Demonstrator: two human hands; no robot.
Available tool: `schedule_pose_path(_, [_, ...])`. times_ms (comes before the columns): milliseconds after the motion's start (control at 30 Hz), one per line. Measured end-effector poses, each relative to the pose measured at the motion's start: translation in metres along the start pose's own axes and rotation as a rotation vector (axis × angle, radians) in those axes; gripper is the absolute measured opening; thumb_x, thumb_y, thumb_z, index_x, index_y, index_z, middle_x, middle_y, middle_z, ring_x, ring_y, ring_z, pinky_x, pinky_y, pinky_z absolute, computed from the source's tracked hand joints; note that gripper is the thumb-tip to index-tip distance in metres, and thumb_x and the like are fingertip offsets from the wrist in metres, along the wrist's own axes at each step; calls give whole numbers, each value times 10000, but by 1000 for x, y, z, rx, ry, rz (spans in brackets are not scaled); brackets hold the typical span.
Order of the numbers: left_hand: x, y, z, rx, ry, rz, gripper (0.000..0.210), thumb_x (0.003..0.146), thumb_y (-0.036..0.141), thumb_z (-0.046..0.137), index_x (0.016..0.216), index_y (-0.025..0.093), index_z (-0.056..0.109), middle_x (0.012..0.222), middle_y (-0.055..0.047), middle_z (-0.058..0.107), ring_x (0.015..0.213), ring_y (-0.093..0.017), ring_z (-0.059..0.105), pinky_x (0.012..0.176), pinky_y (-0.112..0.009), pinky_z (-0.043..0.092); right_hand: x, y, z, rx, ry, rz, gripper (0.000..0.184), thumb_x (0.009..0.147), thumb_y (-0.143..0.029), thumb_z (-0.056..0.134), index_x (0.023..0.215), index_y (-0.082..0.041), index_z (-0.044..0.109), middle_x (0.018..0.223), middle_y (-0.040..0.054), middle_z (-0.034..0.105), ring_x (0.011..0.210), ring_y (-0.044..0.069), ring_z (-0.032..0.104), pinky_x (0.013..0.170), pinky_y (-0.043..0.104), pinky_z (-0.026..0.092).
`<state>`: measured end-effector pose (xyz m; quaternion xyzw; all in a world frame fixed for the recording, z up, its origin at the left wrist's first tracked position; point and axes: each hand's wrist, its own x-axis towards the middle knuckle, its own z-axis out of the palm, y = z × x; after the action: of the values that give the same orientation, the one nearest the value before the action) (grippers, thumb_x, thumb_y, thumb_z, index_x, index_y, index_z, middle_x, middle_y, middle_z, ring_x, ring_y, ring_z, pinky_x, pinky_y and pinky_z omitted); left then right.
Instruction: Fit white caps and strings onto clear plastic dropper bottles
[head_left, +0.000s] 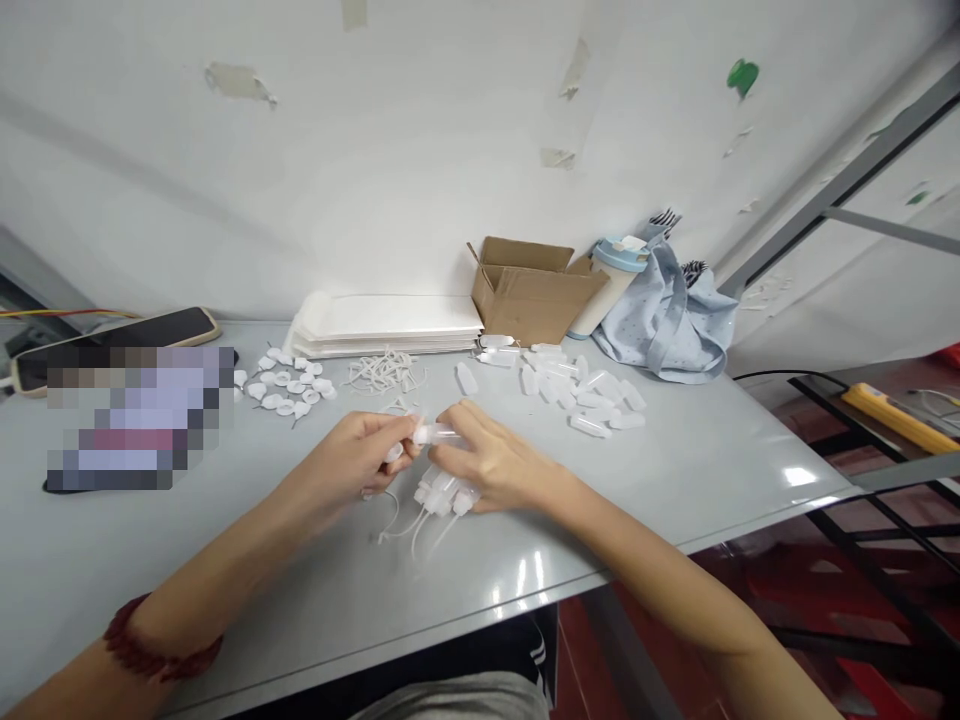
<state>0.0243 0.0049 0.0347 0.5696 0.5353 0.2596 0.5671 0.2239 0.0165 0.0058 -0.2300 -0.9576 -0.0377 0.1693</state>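
My right hand [487,455] is closed around a small clear plastic bottle [439,435], held level with its white neck toward the left. My left hand [379,450] pinches at that neck end, and a small white plastic cap [394,453] shows between its fingers. Under my right hand lie several clear bottles [442,492] with white strings trailing from their tops. Farther back is a pile of white string pieces [386,372]. Left of it are several loose white caps [289,380], and more clear bottles [559,380] lie to the right.
Along the wall stand a stack of white trays or sheets [390,318], an open cardboard box [532,305], a tumbler with a blue lid [619,270] and a light blue cloth bag [667,310]. A phone [172,328] and a pixelated object [142,420] lie at left on the grey table [315,600].
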Motion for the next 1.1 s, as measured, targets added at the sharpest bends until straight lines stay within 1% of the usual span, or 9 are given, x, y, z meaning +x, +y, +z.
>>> schedule_pose_path(167, [-2, 2, -8, 322, 99, 268, 264, 795, 483, 587, 835, 223, 612, 608, 38, 497, 536, -124, 427, 482, -218, 314, 2, 3, -1, 70, 19, 1, 133, 808, -238, 578, 900, -143, 593, 971, 105, 423, 900, 213, 411, 714, 334, 477])
schedule_pose_path(233, [-2, 1, -9, 406, 81, 346, 288, 829, 497, 541, 783, 217, 588, 625, 34, 499, 559, -128, 439, 489, -220, 319, 2, 4, -2, 87, 39, -8, 155, 787, -211, 582, 921, -134, 595, 970, 109, 418, 898, 216, 405, 718, 339, 478])
schedule_pose_path(367, [0, -4, -7, 410, 45, 337, 417, 893, 533, 421, 651, 200, 491, 600, 35, 431, 531, -117, 400, 477, -225, 311, 1, 7, -3, 86, 59, 0, 153, 768, -197, 593, 907, -133, 588, 988, 120, 418, 904, 229, 397, 730, 368, 470])
schedule_pose_path(533, [0, -6, -8, 499, 87, 356, 332, 889, 516, 467, 1063, 251, 568, 714, 33, 564, 603, -145, 488, 538, -241, 357, 0, 9, 2, 75, 94, -52, 145, 755, -209, 600, 882, -139, 592, 949, 112, 417, 845, 224, 381, 689, 361, 450])
schedule_pose_path(633, [0, -4, -5, 449, 82, 323, 336, 901, 502, 430, 811, 212, 572, 611, 38, 478, 559, -134, 428, 531, -250, 330, 1, 7, 4, 37, 85, -57, 119, 768, -214, 584, 862, -142, 594, 925, 106, 418, 814, 214, 371, 663, 338, 432])
schedule_pose_path(733, [1, -1, -5, 254, 11, 115, 462, 892, 530, 390, 586, 194, 471, 524, 48, 328, 478, -109, 312, 473, -248, 291, 2, 4, 4, -6, 51, -59, 110, 789, -233, 582, 863, -151, 588, 918, 102, 427, 816, 215, 368, 659, 330, 417])
schedule_pose_path(800, [1, 1, -7, 211, -4, 59, 450, 875, 540, 416, 608, 192, 518, 525, 50, 342, 472, -106, 316, 463, -243, 292, 2, 3, 3, -14, 46, -59, 112, 796, -247, 589, 858, -154, 582, 947, 112, 437, 838, 220, 374, 678, 336, 420])
schedule_pose_path(933, [-3, 0, -9, 393, 84, 273, 330, 831, 528, 516, 854, 222, 636, 727, 18, 571, 642, -142, 493, 537, -238, 358, 1, 4, 3, 33, 66, -36, 136, 774, -250, 615, 866, -156, 579, 984, 119, 442, 864, 225, 394, 728, 363, 444])
schedule_pose_path(1100, [-2, 3, -11, 246, 48, 161, 369, 850, 516, 494, 683, 190, 541, 581, 38, 462, 488, -90, 370, 455, -228, 296, 0, 10, 3, 85, 84, 10, 165, 725, -211, 622, 871, -162, 563, 1011, 124, 444, 886, 236, 412, 741, 387, 465])
